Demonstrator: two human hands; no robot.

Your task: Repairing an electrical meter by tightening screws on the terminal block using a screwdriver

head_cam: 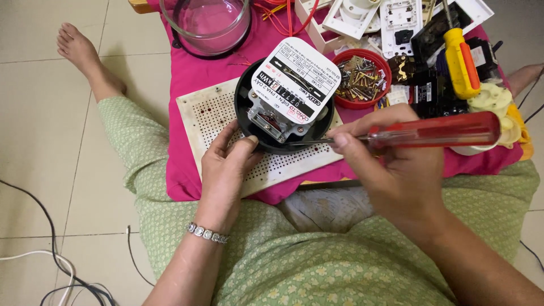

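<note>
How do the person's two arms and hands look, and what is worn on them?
Both forearms are bare, with no sleeves reaching them and no gloves. The left hand has a bracelet of small pale, shiny square links around the wrist. The right hand shows no ring, watch or bracelet on the parts in view. The nails are short and unpainted, as far as visible.
</note>
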